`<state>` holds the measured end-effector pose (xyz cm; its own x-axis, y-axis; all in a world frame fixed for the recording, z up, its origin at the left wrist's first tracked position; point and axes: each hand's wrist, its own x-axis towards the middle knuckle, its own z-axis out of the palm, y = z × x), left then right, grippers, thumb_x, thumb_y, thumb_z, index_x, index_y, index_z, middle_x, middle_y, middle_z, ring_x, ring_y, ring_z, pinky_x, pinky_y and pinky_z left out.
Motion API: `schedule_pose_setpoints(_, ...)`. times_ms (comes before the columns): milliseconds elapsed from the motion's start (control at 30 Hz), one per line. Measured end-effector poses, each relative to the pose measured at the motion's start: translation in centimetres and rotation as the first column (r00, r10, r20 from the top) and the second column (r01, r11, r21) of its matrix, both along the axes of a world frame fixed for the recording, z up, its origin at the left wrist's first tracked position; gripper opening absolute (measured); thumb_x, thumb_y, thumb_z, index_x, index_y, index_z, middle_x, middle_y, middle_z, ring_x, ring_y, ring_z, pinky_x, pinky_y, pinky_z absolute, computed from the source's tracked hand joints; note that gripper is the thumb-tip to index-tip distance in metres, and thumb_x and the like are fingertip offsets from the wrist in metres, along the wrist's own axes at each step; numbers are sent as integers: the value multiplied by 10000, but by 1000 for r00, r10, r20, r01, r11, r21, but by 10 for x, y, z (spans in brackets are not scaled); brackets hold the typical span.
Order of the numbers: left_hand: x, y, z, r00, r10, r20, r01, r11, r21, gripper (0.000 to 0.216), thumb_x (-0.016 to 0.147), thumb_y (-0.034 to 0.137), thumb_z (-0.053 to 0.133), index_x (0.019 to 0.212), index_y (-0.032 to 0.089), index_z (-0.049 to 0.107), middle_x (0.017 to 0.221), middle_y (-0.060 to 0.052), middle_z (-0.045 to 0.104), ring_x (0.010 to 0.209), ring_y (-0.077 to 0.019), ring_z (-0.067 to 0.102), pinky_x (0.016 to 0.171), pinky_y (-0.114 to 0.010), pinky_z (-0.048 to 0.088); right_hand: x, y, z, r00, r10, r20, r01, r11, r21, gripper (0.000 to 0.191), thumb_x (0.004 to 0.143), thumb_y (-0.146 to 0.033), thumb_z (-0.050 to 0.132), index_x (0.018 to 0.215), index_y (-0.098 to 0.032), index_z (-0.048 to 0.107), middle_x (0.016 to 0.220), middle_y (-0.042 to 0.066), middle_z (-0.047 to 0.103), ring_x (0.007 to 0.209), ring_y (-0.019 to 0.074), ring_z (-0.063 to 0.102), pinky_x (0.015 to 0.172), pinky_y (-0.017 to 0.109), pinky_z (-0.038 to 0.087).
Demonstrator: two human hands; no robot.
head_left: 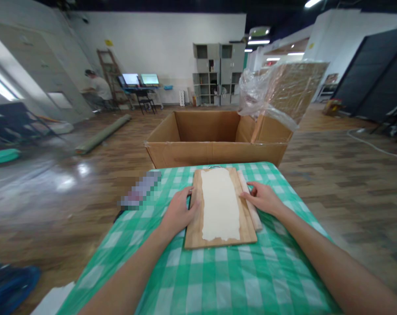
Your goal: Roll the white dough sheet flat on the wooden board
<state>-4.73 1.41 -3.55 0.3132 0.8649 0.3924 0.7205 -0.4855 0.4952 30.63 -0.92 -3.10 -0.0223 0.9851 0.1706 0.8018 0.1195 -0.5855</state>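
Note:
A wooden cutting board [194, 234] lies on the green-and-white checked tablecloth [218, 280], carrying a long, thin sheet of rolled dough [220, 205] with ragged edges. My left hand [178, 209] grips the board's left edge, its thumb on top and its other fingers along the side. Against the right edge of the board rests a pale rolling pin [255, 218]. My right hand [262, 199] is closed across that pin, thumb and fingertips close to the board's edge. The dough is touched by neither hand.
Past the table's far edge stands a large open cardboard box [211, 153], with a plastic-wrapped carton [295, 89] at its right. A pixelated flat object [141, 190] is at the table's left edge. A rolled mat [103, 134] lies on the floor; a person [101, 89] sits far left.

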Motion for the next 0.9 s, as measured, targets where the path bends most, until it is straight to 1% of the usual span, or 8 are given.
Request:
schedule_pose_setpoints(133,1,2,-2,1000,3,-8,-3,1000,5,426,953,361,602,1341,187,579,1308,-131,714,1244,-318,668,1088,-495,517,-2,-3,7,999,-22,49,25,998,-57,462,903,-490,699,1209,-147,741,782,36,751,698,206,643,609,290,377)
schedule_pose_setpoints(367,1,4,-3,1000,11,10,-11,1000,-5,376,967,335,570,1318,201,584,1277,-115,731,1225,-306,678,1080,-490,519,3,1,9,987,-160,-32,157,984,-90,220,798,-336,710,907,-168,801,617,12,691,601,198,611,531,277,332)
schedule_pose_setpoints(500,0,3,0,1000,20,18,-20,1000,-15,360,961,311,554,1301,199,593,1258,-113,741,1192,-305,694,1064,-499,531,8,1,15,954,-223,-199,205,973,-109,290,864,-361,599,811,-150,790,634,44,707,583,192,615,500,267,371)
schedule_pose_setpoints(600,1,0,4,998,39,40,-39,999,-1,364,953,314,565,1296,197,594,1251,-120,738,1188,-306,696,1066,-504,535,8,-4,29,917,-213,-337,190,977,-99,397,904,-440,547,920,-125,789,740,72,748,610,190,632,513,268,432)
schedule_pose_setpoints(667,3,-4,7,996,43,73,-45,999,24,366,955,323,568,1296,190,595,1280,-132,722,1231,-308,678,1092,-505,523,3,-11,44,899,-170,-404,155,985,-70,435,895,-492,578,1036,-132,779,838,70,770,673,190,652,559,267,471)
schedule_pose_setpoints(767,5,-10,17,984,29,178,-38,998,47,363,975,356,559,1295,189,599,1318,-133,700,1261,-292,661,1116,-491,509,-12,-28,70,890,9,-455,1,1000,23,439,875,-517,638,1096,-160,768,959,64,782,795,211,676,661,287,510)
schedule_pose_setpoints(833,5,-15,29,956,29,293,-37,999,19,357,995,393,545,1283,192,603,1316,-125,697,1230,-274,675,1097,-473,524,-25,-43,87,908,163,-386,-144,986,79,383,893,-496,642,1057,-177,773,978,61,783,836,230,678,707,309,514)
schedule_pose_setpoints(900,2,-21,45,904,32,426,-20,999,-33,370,1018,442,519,1276,191,605,1311,-120,696,1183,-262,695,1058,-456,548,-36,-61,101,938,274,-214,-258,961,98,306,927,-453,629,994,-192,773,948,57,777,833,232,670,735,320,505)
